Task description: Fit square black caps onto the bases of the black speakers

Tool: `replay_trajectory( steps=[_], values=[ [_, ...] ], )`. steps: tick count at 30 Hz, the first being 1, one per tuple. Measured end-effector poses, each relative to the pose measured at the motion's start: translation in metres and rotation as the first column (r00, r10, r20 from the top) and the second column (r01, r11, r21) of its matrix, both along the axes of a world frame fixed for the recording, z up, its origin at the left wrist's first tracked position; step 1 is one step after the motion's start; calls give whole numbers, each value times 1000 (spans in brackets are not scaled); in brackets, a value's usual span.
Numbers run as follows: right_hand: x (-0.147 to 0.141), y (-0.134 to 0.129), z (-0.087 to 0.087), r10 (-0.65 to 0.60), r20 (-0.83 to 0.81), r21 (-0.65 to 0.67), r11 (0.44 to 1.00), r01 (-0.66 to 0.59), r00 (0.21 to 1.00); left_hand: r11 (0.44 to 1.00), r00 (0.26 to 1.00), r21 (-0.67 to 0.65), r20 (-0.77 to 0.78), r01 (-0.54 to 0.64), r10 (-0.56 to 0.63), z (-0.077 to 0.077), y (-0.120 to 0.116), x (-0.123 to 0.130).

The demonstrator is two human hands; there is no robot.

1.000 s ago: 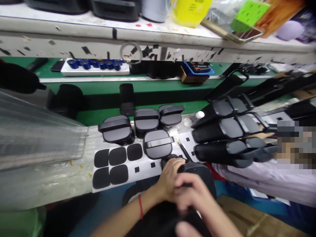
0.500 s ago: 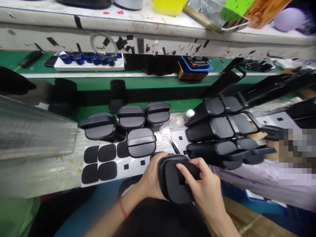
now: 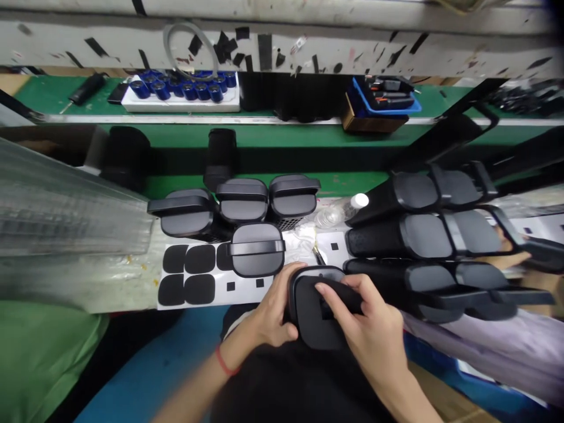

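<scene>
Just above my lap is a black, rounded-square housing [image 3: 311,329], its flat grey-black end tilted up towards me. My left hand [image 3: 277,311] is closed around its left side, the thumb along the near edge. My right hand [image 3: 368,317] pinches a curled, dark black pad [image 3: 346,294] against that end face, its thumb on top. Below the thumb a small dark square shows; I cannot tell whether it is a hole or a patch. Beyond my left hand stands a similar black housing with a strap-like handle [image 3: 258,258]. Black rounded pads [image 3: 200,289] lie on a white backing sheet [image 3: 244,298].
More handled black housings [image 3: 293,202] stand behind, and several lie in rows [image 3: 427,235] at the right. A clear bottle [image 3: 332,214] lies between them. On the green shelf are blue cylinders [image 3: 189,91] and a blue tray [image 3: 392,108]. Plastic-wrapped stock [image 3: 74,205] borders the left.
The view has tipped downward and shifted, so the upper shelf's contents have mostly left the picture. My left thumb now shows at the housing's near edge. My right hand keeps its pinch.
</scene>
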State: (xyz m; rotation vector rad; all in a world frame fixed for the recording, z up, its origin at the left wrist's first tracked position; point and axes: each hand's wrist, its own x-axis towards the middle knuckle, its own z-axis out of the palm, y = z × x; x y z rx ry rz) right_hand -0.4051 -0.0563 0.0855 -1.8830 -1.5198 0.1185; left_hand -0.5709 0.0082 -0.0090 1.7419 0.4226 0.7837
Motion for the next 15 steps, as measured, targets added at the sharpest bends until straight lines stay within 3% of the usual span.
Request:
replay_trajectory(
  steps=[15],
  values=[
    [3, 3, 2, 35, 128, -43, 999, -30, 991, 999, 999, 11, -6, -52, 52, 7, -7, 3]
  ],
)
